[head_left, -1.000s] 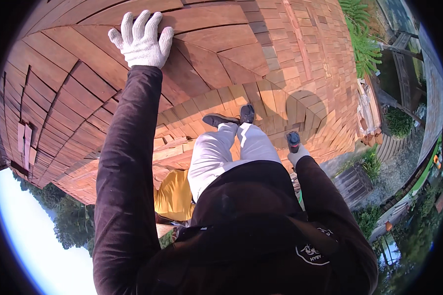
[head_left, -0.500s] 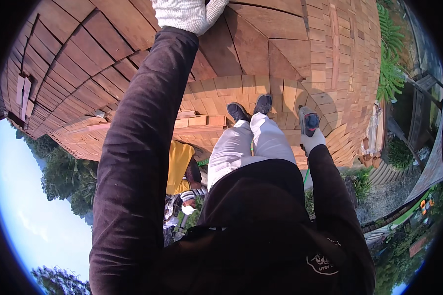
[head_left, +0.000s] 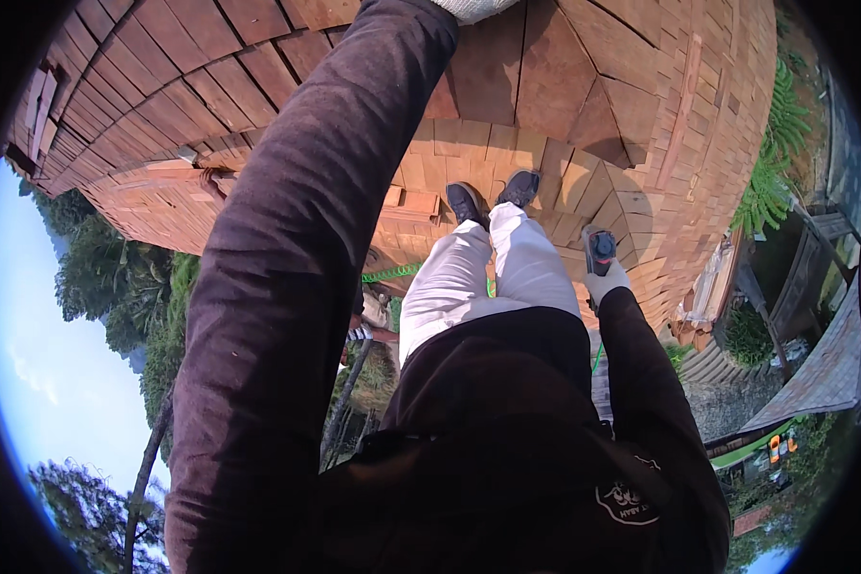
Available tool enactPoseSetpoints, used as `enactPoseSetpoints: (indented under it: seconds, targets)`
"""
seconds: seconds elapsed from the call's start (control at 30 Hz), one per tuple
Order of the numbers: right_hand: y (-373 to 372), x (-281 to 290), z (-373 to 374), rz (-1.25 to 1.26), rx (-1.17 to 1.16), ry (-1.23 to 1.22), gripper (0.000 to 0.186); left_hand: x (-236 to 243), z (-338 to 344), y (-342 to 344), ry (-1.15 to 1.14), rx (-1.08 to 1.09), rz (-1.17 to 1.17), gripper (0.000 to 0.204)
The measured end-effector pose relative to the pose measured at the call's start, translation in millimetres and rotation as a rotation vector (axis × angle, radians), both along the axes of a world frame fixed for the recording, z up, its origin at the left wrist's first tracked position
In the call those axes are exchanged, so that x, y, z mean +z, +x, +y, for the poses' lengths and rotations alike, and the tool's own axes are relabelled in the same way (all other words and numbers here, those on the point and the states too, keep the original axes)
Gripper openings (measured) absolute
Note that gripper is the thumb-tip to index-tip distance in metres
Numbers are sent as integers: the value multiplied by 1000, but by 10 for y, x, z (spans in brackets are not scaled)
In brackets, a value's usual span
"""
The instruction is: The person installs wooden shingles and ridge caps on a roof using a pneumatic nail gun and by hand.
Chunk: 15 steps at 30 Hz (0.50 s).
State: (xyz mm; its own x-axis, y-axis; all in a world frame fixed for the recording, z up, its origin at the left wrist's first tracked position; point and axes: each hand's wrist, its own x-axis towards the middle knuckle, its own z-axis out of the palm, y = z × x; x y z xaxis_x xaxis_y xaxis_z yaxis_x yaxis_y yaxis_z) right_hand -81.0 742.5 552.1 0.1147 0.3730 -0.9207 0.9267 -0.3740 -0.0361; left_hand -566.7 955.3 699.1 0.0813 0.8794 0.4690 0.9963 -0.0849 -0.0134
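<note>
My right hand (head_left: 605,281), in a white knit glove, is closed around the grip of a nail gun (head_left: 600,250) with a grey body and a black and red end. A thin green hose (head_left: 598,359) runs down beside my right forearm. At the top edge, my left hand (head_left: 473,8) in a white glove is mostly cut off, so its fingers are hidden. It lies over large brown wooden shingles (head_left: 483,67) on the roof. My dark shoes (head_left: 518,187) stand on a lighter band of shingles between the two hands.
Loose wooden pieces (head_left: 411,205) lie left of my feet. A green coiled hose (head_left: 392,274) crosses below them, near a partly hidden co-worker (head_left: 378,320). A long strip (head_left: 677,115) lies on the right slope. Ferns (head_left: 784,143) and trees (head_left: 115,277) border the roof.
My view has shifted, and my left hand has moved right and further out past the top edge. The co-worker in yellow has dropped from sight. My right hand still holds the nail gun.
</note>
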Motion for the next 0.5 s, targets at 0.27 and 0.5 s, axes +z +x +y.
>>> enactPoseSetpoints:
  seconds: [0.27, 0.5]
  targets:
    - [386, -267, -175, 79, -177, 92, 49, 106, 13, 48, -147, 19, -53, 43]
    - [340, -198, -107, -20, -122, 56, 57, -36, 21, -13, 41, -18, 31, 43]
